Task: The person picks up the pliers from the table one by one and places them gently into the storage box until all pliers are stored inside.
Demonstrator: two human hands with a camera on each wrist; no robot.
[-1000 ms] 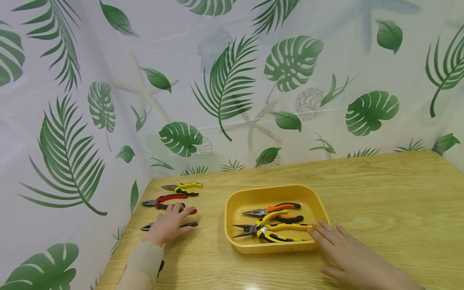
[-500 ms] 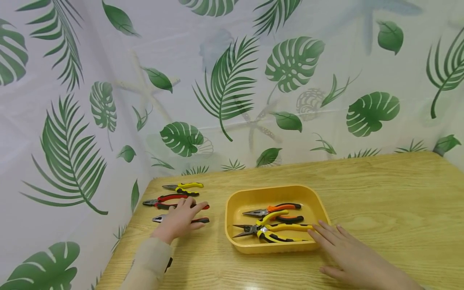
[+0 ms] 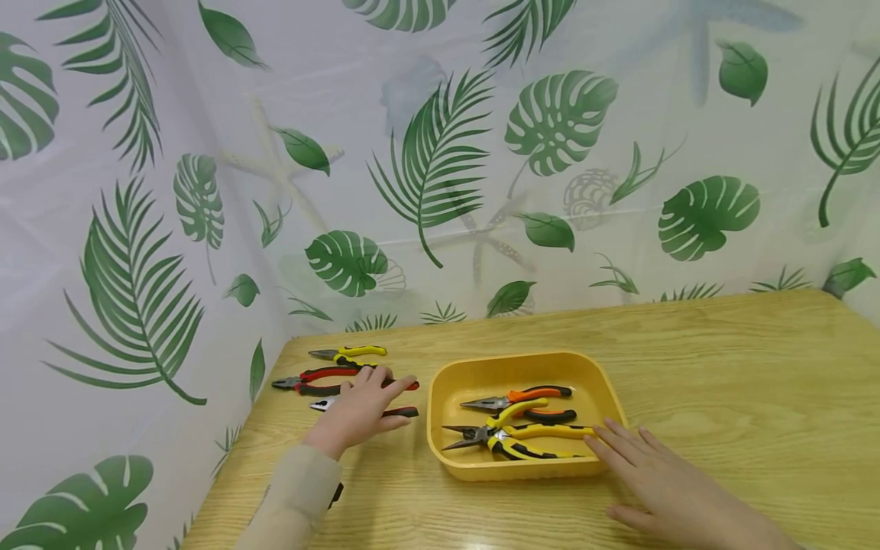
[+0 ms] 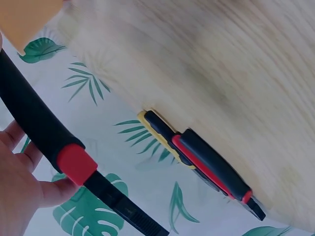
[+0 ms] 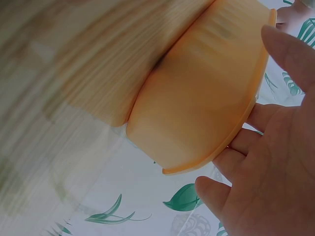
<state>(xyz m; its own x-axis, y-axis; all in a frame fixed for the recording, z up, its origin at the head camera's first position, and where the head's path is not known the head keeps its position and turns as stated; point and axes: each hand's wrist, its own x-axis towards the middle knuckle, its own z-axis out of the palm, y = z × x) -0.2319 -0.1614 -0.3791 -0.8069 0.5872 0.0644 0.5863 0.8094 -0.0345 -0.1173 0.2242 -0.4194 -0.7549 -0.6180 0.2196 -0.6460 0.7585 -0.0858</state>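
Note:
My left hand (image 3: 363,405) grips red-and-black pliers (image 3: 402,412), their bare metal jaws pointing left and the handles right, just short of the tray. In the left wrist view a black handle with a red collar (image 4: 77,164) crosses in front of the fingers. My right hand (image 3: 660,477) rests with straight fingers at the right rim of the yellow tray (image 3: 435,405). Its fingertips meet that rim in the right wrist view, beside the tray's outer wall (image 5: 197,98). Inside the tray lie orange-and-black long-nose pliers (image 3: 539,393) and overlapping yellow-and-black pliers (image 3: 550,431).
On the table's left, other red-and-black pliers (image 3: 319,375) lie partly behind the left hand. Yellow-and-black pliers (image 3: 360,351) lie farther back. A leaf-printed sheet (image 3: 426,191) hangs behind the wooden table (image 3: 742,359) and along its left side.
My left hand has moved right toward the tray, carrying the red-and-black pliers away from the table's left edge. The right hand and tray have stayed in place.

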